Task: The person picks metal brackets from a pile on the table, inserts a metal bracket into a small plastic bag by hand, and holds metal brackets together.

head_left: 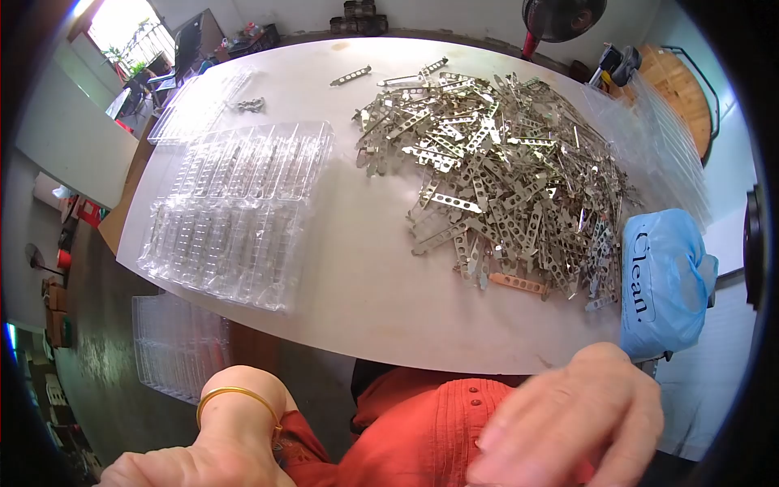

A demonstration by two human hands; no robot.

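At the bottom left is my left hand (191, 467), cut off by the frame edge, below a wrist with a gold bangle; its fingers are mostly out of view. My right hand (568, 414), blurred, is over my red clothing at the near table edge, and whether it holds anything is hidden. Beyond it, a large heap of flat metal strips with round holes (519, 178) covers the right part of the white table (349, 300). Clear plastic trays with long compartments (235, 211) lie on the left part.
A blue plastic bag (667, 280) sits at the table's right edge. Clear plastic sheets (657, 138) stand behind it. More clear trays (199, 105) lie at the far left, others (178, 341) below the table. A black fan (564, 16) stands beyond the far edge.
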